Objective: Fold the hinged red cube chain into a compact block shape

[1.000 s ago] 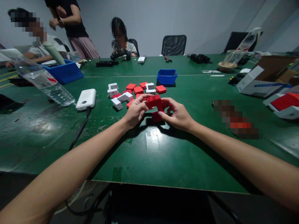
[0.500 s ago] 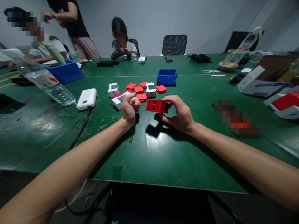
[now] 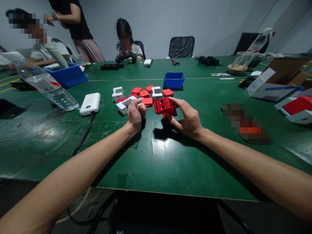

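My right hand (image 3: pixel 187 118) grips a red plastic block (image 3: pixel 162 106) with square openings in its face, thumb below and fingers above. The block is tilted and held above the table. To its left, my left hand (image 3: pixel 136 111) is closed, its fingers curled in; whatever lies inside them, if anything, is hidden. Just beyond both hands is a loose group of red square pieces (image 3: pixel 144 94) and white bracket-like pieces (image 3: pixel 118 96). Part of a white piece (image 3: pixel 122 108) sits behind my left hand.
A small blue bin (image 3: pixel 174 80) stands behind the pieces. On the left are a white power bank (image 3: pixel 90 103) with a black cable and a leaning plastic bottle (image 3: pixel 52 87). An open cardboard box (image 3: pixel 275 79) stands at right. Other people (image 3: pixel 126 42) are across the table.
My right hand has turned the red block, so its near face now tilts upward and more of its underside shows. My left hand stays closed in nearly the same place.
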